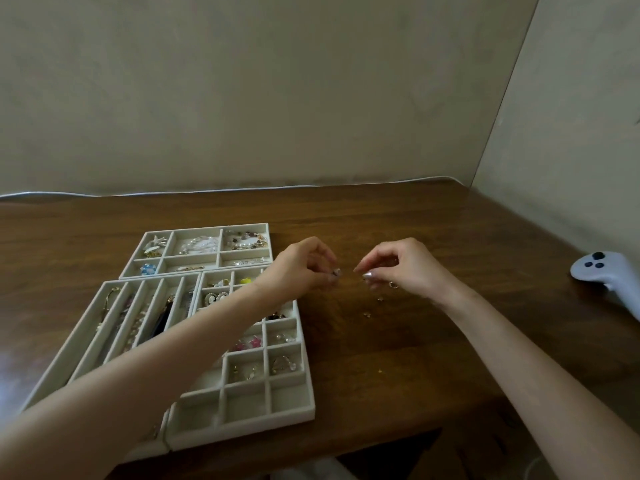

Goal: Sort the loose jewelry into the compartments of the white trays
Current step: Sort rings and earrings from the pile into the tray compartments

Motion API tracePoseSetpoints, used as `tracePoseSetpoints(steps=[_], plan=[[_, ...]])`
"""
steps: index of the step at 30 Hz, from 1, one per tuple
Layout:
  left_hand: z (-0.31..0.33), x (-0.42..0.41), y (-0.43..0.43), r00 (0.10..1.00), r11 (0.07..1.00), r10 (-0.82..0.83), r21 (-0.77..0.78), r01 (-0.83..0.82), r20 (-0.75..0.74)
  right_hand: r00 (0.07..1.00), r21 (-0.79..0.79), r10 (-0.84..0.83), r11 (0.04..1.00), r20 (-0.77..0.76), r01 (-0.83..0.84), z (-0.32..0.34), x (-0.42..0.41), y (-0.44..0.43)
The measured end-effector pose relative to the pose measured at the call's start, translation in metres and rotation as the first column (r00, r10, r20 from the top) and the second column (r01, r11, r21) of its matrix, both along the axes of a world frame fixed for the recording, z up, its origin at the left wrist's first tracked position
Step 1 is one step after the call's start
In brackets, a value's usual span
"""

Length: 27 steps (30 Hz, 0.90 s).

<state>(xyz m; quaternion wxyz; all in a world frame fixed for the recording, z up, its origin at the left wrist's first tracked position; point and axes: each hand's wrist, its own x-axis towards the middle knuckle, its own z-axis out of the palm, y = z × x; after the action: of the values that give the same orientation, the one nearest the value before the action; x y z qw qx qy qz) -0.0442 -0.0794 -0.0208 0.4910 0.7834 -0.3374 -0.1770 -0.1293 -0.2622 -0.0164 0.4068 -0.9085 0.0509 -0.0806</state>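
Three white trays lie on the left of the wooden table: a back tray [194,270] with wide compartments, a long-slot tray [74,344], and a small-grid tray [304,372]. Most compartments hold jewelry. My left hand [301,268] hovers just right of the grid tray's top, fingertips pinched on a small pale earring [336,271]. My right hand [401,268] faces it, fingers pinched on a tiny piece I cannot make out. A small ring [393,285] lies under that hand. A few tiny loose gold pieces [367,314] sit on the table below.
A white game controller [609,277] rests at the table's right edge. Another tiny gold bit [380,370] lies nearer the front edge. Walls close the back and right sides. My left forearm crosses over the grid tray.
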Motion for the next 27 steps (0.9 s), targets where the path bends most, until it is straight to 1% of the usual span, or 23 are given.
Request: tracePoseSetpoints(steps=[2, 5, 8, 12, 14, 17, 21, 23, 25, 27], plan=[[0.004, -0.002, 0.013, 1.000, 1.000, -0.021, 0.005, 0.021, 0.021, 1.000, 0.013, 0.012, 1.000, 0.009, -0.012, 0.000, 0.000, 0.006], [0.008, -0.006, 0.036, 0.994, 0.997, -0.041, 0.071, 0.034, 0.103, 0.999, 0.064, 0.017, 0.998, 0.029, -0.019, 0.002, 0.001, 0.017], [0.010, -0.012, 0.059, 0.990, 0.997, -0.015, 0.073, 0.004, 0.140, 0.999, 0.089, 0.037, 0.995, 0.029, -0.039, 0.004, 0.002, 0.032], [0.009, -0.017, 0.088, 0.961, 0.991, -0.001, 0.127, -0.036, 0.277, 0.993, 0.055, 0.107, 0.992, 0.052, -0.110, 0.006, 0.002, 0.053], [0.010, -0.018, 0.102, 0.943, 0.985, -0.013, 0.166, -0.045, 0.333, 0.988, 0.072, 0.144, 0.986, 0.058, -0.148, 0.007, 0.002, 0.063], [0.010, -0.021, 0.120, 0.936, 0.979, -0.023, 0.200, -0.051, 0.350, 0.979, 0.096, 0.195, 0.975, 0.064, -0.201, 0.007, 0.003, 0.078], [0.009, -0.026, 0.137, 0.935, 0.974, -0.014, 0.217, -0.067, 0.353, 0.965, 0.055, 0.258, 0.964, 0.050, -0.261, 0.007, 0.005, 0.096], [0.009, -0.028, 0.144, 0.941, 0.970, -0.026, 0.236, -0.057, 0.337, 0.961, 0.060, 0.274, 0.959, 0.047, -0.277, 0.007, 0.005, 0.103], [0.010, -0.030, 0.150, 0.948, 0.960, -0.046, 0.275, -0.045, 0.316, 0.957, 0.078, 0.288, 0.954, 0.043, -0.290, 0.007, 0.006, 0.108], [0.011, -0.031, 0.156, 0.943, 0.944, -0.073, 0.328, -0.040, 0.326, 0.954, 0.080, 0.298, 0.951, 0.036, -0.300, 0.007, 0.006, 0.114]])
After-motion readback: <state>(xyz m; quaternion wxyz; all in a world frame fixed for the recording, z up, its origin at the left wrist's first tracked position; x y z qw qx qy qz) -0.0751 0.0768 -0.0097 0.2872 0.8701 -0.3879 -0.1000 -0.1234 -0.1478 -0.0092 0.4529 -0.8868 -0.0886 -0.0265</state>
